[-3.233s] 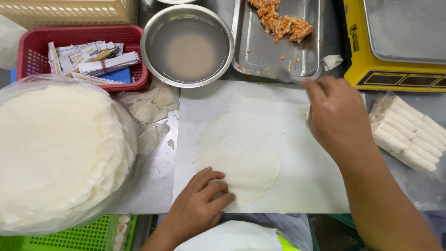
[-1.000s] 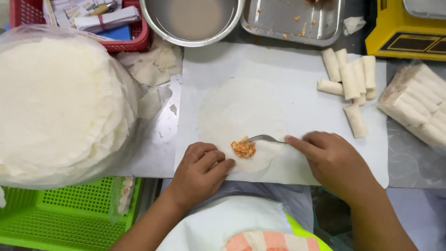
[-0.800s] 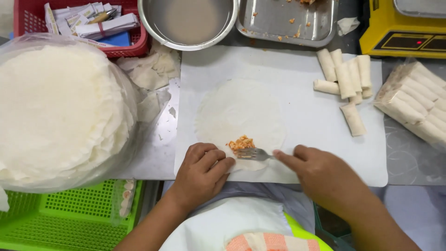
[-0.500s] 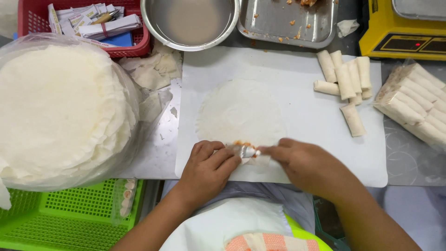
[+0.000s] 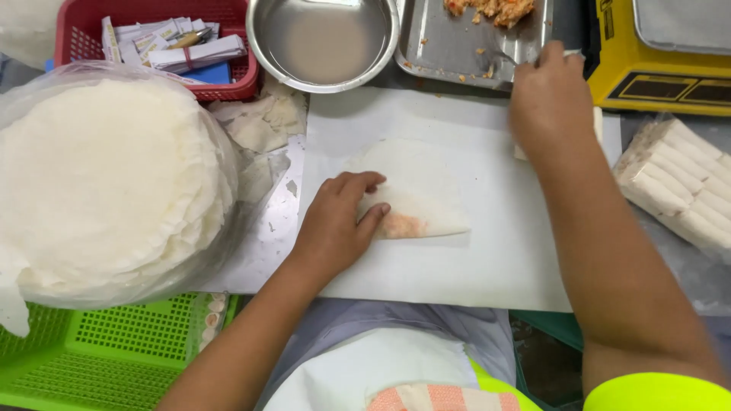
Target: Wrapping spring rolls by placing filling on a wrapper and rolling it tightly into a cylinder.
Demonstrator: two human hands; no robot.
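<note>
A thin round white wrapper [image 5: 426,202] lies on the white board [image 5: 472,266], its near edge folded over a small lump of orange filling [image 5: 401,225]. My left hand [image 5: 335,224] rests on the fold's left end, fingers spread and thumb pressing it down. My right hand [image 5: 548,95] is stretched out to the metal tray [image 5: 449,49] at the back, closed around a fork [image 5: 502,56] whose tip touches the tray floor. More orange filling [image 5: 495,9] is heaped at the tray's far edge.
A metal bowl [image 5: 324,38] of cloudy liquid stands left of the tray. A bagged stack of wrappers [image 5: 106,175] fills the left side, with a red basket [image 5: 228,85] behind and a green basket [image 5: 99,342] in front. Finished rolls [image 5: 678,190] and a yellow scale [image 5: 662,76] sit at right.
The filling was set on the wrapper with the fork and the near edge folded over it. My right hand then went back up to the tray; my left hand stayed on the fold.
</note>
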